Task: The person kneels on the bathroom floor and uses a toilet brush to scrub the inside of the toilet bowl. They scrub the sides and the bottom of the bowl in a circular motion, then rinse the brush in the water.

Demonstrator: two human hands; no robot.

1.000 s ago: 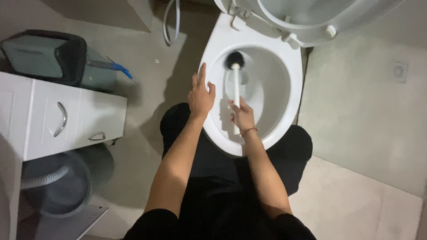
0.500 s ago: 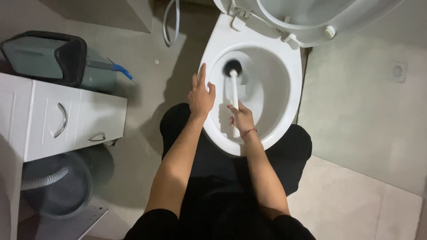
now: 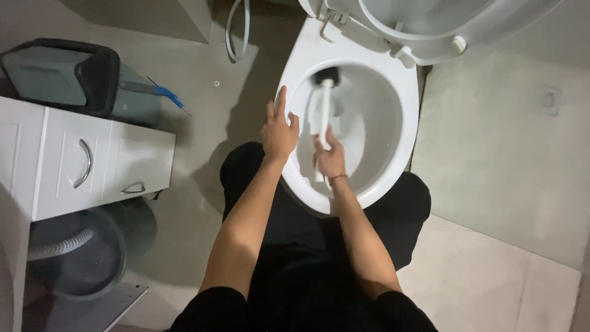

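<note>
Gripping the white toilet brush (image 3: 322, 114) handle, the right hand (image 3: 330, 158) is closed tight, angling its dark head down inside the toilet bowl (image 3: 375, 132), while the left hand (image 3: 278, 130) lies open, holding nothing, fingers spread on the rim, seemingly for support.

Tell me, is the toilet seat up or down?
Up. The seat and lid are tilted back, leaving the bare bowl rim where the left hand rests.

Bathroom floor seen from above, dim and grey.
A white cabinet (image 3: 92, 163) with curved handles stands at left, a dark lidded bin (image 3: 61, 77) beyond it, a grey basin (image 3: 80, 258) with corrugated hose (image 3: 58, 246) below; pale tiles (image 3: 491, 276) lie at right.
</note>
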